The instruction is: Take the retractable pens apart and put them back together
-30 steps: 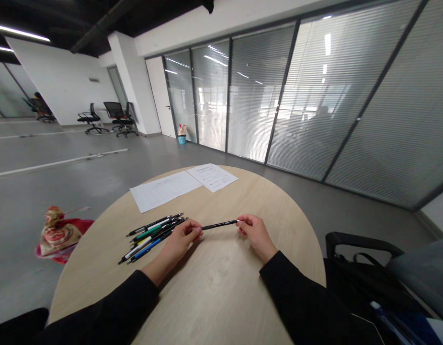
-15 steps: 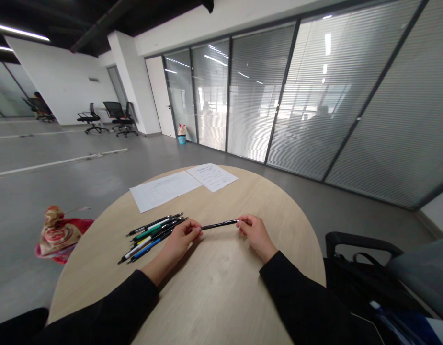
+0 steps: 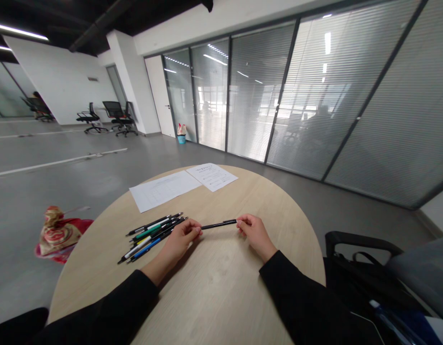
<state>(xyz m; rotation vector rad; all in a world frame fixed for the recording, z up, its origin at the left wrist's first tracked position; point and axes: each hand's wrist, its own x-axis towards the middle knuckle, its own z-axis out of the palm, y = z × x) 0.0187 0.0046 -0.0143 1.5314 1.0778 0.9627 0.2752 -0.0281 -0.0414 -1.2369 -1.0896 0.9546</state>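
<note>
A slim black pen (image 3: 219,224) spans the gap between my two hands, slightly above or on the tabletop; I cannot tell which. My left hand (image 3: 184,235) pinches its left end between thumb and fingers. At the other end, my right hand (image 3: 254,233) closes thumb and fingertips on the tip. Just left of my left hand lies a loose pile of pens (image 3: 153,232), with black, white, green, yellow and blue barrels, all pointing roughly the same way. My left hand hides some of their right ends.
The round wooden table (image 3: 221,292) carries two printed sheets, a left sheet (image 3: 164,190) and a right sheet (image 3: 212,177), near its far edge. A red and tan bag (image 3: 59,237) sits beyond the table's left side. A chair with an armrest (image 3: 365,242) stands at the right.
</note>
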